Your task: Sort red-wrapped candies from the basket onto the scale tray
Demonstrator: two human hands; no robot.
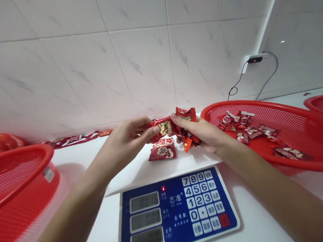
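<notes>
My left hand (135, 134) pinches the left end of a red candy packet (165, 128) with gold print. The thumb of my right hand (195, 131) presses on that packet's right end. Several more red wrapped candies (187, 113) are bunched in my right hand, their ends sticking out between and above the fingers. Both hands hover over the white pan (138, 166) of a digital scale. Below them on the pan lies a red packet (162, 149) with white patches and dark characters. The scale's blue panel (176, 207) faces me, its top display reading about 0.016.
On the right stands a red mesh basket (290, 162) with several candy packets (253, 130) in it. Another red basket (39, 155) is at the left. Red ribbon-like packaging (77, 140) lies along the tiled wall (137, 63). A wall socket (256, 60) with cables is at upper right.
</notes>
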